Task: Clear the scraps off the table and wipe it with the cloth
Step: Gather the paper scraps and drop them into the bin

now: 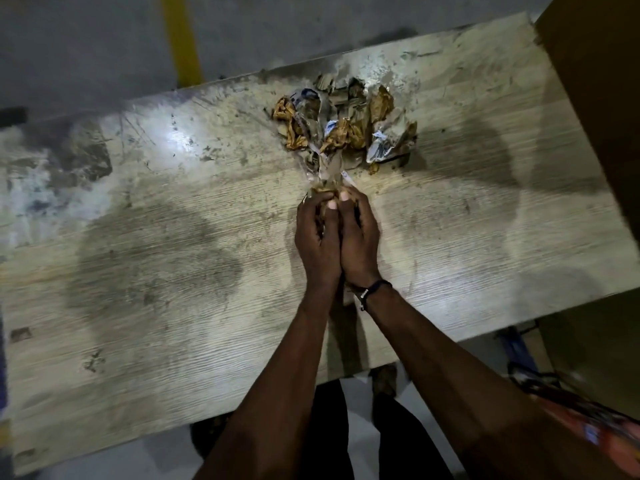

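Both hands [334, 233] together, pinching scraps [343, 128] on stained table [138, 271].

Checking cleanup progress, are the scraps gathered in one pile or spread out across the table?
Gathered: the scraps sit in one clump near the table's far edge, and both hands grip a strand trailing from it.

You have one view only, from the camera on your head, looking steeply down and forward over the table [173, 271]. It sits close above the work: your forearms enter from the bottom edge and your hands [334, 233] meet near the middle. The wide lens takes in nearly the whole tabletop, tilted in frame, with floor [86, 46] beyond the far edge and below the near one.
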The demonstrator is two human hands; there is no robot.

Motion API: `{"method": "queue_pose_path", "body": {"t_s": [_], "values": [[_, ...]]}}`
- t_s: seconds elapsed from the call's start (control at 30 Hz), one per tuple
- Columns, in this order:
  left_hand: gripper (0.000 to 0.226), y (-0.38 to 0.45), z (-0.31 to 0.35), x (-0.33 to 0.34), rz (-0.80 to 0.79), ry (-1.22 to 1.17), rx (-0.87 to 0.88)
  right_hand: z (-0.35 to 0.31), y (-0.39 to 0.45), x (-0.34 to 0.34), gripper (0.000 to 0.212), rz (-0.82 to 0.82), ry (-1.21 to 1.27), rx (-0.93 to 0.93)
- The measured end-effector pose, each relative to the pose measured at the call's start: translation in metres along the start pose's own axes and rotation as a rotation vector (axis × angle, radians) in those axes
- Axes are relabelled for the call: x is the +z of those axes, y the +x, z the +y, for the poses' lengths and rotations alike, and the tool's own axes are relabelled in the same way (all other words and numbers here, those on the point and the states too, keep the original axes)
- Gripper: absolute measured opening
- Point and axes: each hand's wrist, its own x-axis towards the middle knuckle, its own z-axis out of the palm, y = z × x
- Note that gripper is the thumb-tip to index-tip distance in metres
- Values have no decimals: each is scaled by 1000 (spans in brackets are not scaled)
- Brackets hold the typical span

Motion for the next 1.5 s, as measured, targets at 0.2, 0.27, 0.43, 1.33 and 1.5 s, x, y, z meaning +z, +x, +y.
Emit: {"method": "queue_pose_path", "body": {"t_s": [0.2,0.27,0.43,1.33,1.5], "values": [[13,-6,3,5,32,-319,-247,4,-7,-4,37,-31,171,138],[9,-7,4,5,32,-384,-297,6,-10,-6,36,-11,211,188],[7,-13,9,3,47,-487,-392,6,-15,-9,43,3,292,255],[11,-78,176,-56,215,-724,-327,-155,-111,-27,47,-244,342,169],[10,-87,199,-58,244,-744,-274,-178,-119,-36,48,-334,352,136]]}}
